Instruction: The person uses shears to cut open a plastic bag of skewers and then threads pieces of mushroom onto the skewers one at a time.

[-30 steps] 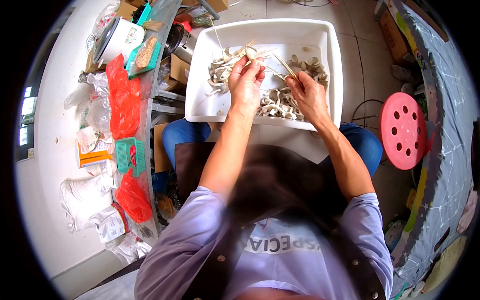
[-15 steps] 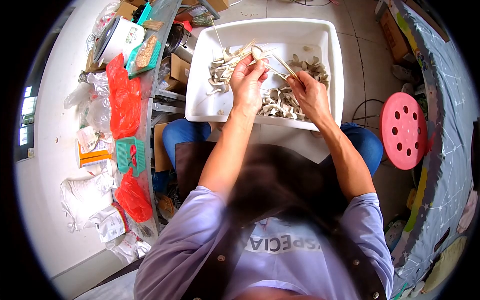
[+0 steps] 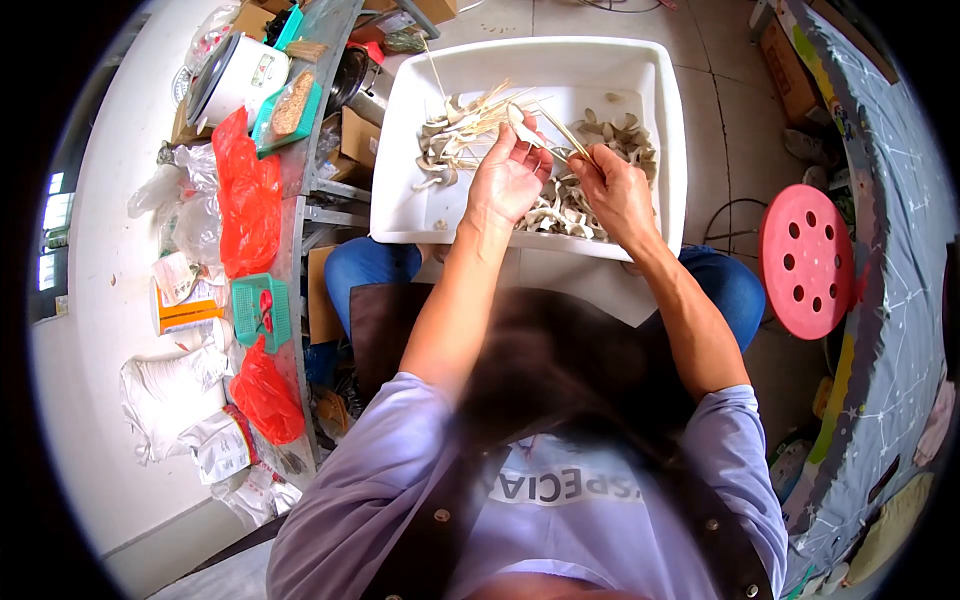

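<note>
My left hand [image 3: 508, 175], palm turned up, pinches a pale oyster mushroom piece [image 3: 519, 122] between thumb and fingers. My right hand [image 3: 618, 192] is closed on several thin wooden skewers [image 3: 563, 128], which slant up and to the left from its fingertips. Both hands hang over a large white tub [image 3: 530, 46], close to each other. Loose grey-white mushroom pieces [image 3: 560, 212] lie in the tub under and beside my right hand. Left of my left hand rests a pile of skewered mushrooms [image 3: 440, 142], their bare stick ends pointing up and right.
A shelf on the left carries red plastic bags [image 3: 248, 205], a green basket [image 3: 262, 310] with red-handled scissors, and a white pot [image 3: 240, 80]. At right stands a red round stool [image 3: 807, 262] near a cloth-covered surface [image 3: 880, 330]. My knees flank the tub.
My left hand has turned its palm further up and its fingers have shifted around the mushroom piece. My right hand stays nearly in place with the skewers.
</note>
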### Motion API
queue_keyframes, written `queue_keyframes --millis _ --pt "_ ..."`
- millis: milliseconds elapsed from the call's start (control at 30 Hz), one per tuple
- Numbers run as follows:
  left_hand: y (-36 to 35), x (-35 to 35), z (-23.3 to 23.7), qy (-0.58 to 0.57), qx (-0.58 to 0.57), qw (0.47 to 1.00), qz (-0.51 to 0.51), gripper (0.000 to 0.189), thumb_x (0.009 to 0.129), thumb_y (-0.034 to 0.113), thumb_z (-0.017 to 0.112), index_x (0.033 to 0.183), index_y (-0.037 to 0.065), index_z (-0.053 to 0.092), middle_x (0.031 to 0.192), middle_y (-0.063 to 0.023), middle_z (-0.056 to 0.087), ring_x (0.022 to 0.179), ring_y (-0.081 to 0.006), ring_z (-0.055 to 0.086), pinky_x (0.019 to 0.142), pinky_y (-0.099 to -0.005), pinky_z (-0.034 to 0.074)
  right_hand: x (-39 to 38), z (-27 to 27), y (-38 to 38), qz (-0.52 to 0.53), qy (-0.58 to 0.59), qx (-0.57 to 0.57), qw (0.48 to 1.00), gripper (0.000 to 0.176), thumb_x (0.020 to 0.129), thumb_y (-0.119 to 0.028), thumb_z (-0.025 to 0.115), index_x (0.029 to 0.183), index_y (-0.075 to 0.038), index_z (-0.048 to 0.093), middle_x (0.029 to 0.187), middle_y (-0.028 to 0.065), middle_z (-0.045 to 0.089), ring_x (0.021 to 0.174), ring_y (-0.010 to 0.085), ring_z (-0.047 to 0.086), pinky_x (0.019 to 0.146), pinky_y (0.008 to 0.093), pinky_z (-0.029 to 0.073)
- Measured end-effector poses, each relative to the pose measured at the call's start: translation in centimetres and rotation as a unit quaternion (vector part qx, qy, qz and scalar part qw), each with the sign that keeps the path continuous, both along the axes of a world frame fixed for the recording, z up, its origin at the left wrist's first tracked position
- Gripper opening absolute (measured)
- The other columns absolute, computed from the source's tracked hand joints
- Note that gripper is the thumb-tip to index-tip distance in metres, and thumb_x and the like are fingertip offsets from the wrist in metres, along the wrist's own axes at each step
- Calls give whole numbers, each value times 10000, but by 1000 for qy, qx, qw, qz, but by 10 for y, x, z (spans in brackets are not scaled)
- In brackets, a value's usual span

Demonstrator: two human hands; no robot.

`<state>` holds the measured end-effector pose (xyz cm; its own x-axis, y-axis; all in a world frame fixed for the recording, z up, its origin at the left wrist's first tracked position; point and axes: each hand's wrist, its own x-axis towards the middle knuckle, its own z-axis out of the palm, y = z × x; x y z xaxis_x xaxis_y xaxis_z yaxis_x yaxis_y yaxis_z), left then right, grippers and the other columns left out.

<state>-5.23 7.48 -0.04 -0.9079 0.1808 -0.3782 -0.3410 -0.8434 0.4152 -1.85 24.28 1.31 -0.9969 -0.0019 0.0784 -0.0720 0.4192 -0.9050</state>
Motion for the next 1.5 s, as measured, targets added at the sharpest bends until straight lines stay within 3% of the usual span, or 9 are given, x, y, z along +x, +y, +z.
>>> queue_keyframes --millis 167,267,367,467,867,1067,1167,1267,1500 --pt "-1 -1 2 -5 54 998 -14 316 835 176 707 1132 116 615 1046 -4 615 912 -160 534 809 -330 476 -2 -2 3 7 -44 -38 998 217 879 -247 612 844 -33 599 653 192 587 620 368 590 576 434 440" --pt "-3 -4 -4 19 -10 1000 22 260 841 157 705 1083 111 623 1016 -17 620 892 -150 551 784 -312 483 -3 -3 2 5 -30 -16 999 214 878 -244 613 843 -33 598 653 191 588 619 364 594 575 433 442" --pt "-2 -2 -4 62 -90 993 31 200 854 141 694 1036 121 615 988 -25 630 862 -136 572 758 -287 486 -1 -4 1 2 -5 2 1000 198 911 -204 609 871 -10 606 574 69 513 518 118 456 495 305 387" --pt "6 3 -4 48 -115 990 67 180 859 126 688 1015 144 601 979 -24 638 845 -121 581 733 -266 481 2 2 -3 -15 -31 -13 999 198 879 -242 611 876 -44 621 669 187 601 633 350 608 587 419 458" --pt "21 5 -9 17 -164 975 150 223 835 182 722 1016 167 592 997 3 639 864 -106 571 750 -277 466 2 -22 -17 -25 -69 -99 992 204 885 -223 605 905 -23 640 688 151 619 607 249 591 595 361 469" --pt "6 -1 -10 -27 -45 999 15 184 847 234 709 964 162 588 974 9 625 919 -136 569 775 -298 469 2 -17 -15 -3 -100 -135 986 207 897 -221 597 926 -22 643 632 86 590 568 156 541 560 316 453" --pt "8 -2 -9 -22 -90 993 66 177 849 230 707 950 157 582 971 6 632 905 -133 580 758 -299 477 3 -19 -16 4 -94 -146 985 206 902 -216 590 931 -20 644 616 59 575 556 133 520 546 300 445" --pt "20 5 -8 -13 -116 985 128 169 852 224 703 943 155 578 955 4 642 873 -128 592 739 -290 481 4 -22 -19 15 -95 -154 983 211 904 -214 585 931 -14 645 615 72 582 556 147 536 546 308 448" --pt "31 10 -13 -45 -150 975 156 168 849 193 707 954 149 584 909 -7 657 794 -103 605 640 -222 486 3 -24 -21 -1 -94 -121 988 227 899 -232 586 930 -16 648 636 112 606 569 186 578 556 337 459"
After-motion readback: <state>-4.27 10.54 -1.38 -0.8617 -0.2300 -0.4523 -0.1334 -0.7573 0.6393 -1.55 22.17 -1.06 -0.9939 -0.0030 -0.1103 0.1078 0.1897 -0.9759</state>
